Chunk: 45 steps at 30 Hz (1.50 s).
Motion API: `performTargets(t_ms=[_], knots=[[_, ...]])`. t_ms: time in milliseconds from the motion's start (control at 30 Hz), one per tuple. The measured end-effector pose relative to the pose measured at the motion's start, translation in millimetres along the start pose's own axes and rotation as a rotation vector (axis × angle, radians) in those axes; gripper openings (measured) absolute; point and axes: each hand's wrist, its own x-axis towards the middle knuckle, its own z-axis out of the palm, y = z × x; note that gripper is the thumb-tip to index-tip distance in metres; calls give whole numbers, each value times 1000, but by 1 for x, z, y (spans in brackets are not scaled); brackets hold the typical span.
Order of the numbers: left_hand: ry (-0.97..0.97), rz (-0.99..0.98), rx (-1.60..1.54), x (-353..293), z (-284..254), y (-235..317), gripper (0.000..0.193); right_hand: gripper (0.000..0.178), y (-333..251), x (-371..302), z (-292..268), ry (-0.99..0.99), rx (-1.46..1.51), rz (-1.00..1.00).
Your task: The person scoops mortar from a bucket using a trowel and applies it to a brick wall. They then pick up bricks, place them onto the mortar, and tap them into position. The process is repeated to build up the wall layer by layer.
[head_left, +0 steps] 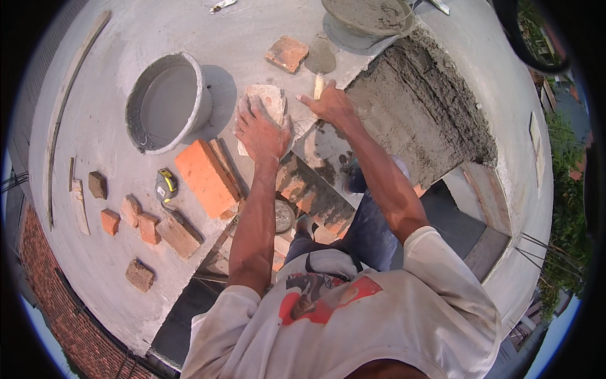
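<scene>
Fingers (257, 108) of the left hand (265, 134) lay spread over a pale block (274, 98) right of the bucket (202, 104), their grip unclear.
Farther right of the bucket, the right hand (334, 105) had fingers curled round a trowel (320, 58); steady, even pressure on the block seemed wisest.

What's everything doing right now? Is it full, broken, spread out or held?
Left hand: spread over pale block
Right hand: at trowel handle
Trowel: blade coated grey
Bucket: upright, holding grey liquid
Basin: upright, holding mortar
Mortar bed: spread out, rough-edged
Tape measure: lying down
Brick pieces: broken, scattered
</scene>
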Motion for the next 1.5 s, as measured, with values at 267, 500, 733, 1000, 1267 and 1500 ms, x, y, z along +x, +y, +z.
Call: performTargets(t_ms=[267,500,733,1000,1267,1500], knots=[[77,23,-9,-7,6,1,92,48,54,-90,-7,-24,868,-52],[88,74,-21,-15,8,-8,94,28,138,-319,-14,179,1167,164],[103,122,-53,-8,26,-4,97,9,189,-421,41,428,1417,371],[437,386,-509,-30,-7,-20,78,9,178,-453,38,528,1214,321],[-470,315,-791,-286,122,-79,43,13,215,-470,62,359,801,479],[-787,-744,-89,-411,364,-285,102,11,262,-517,70,306,374,646]])
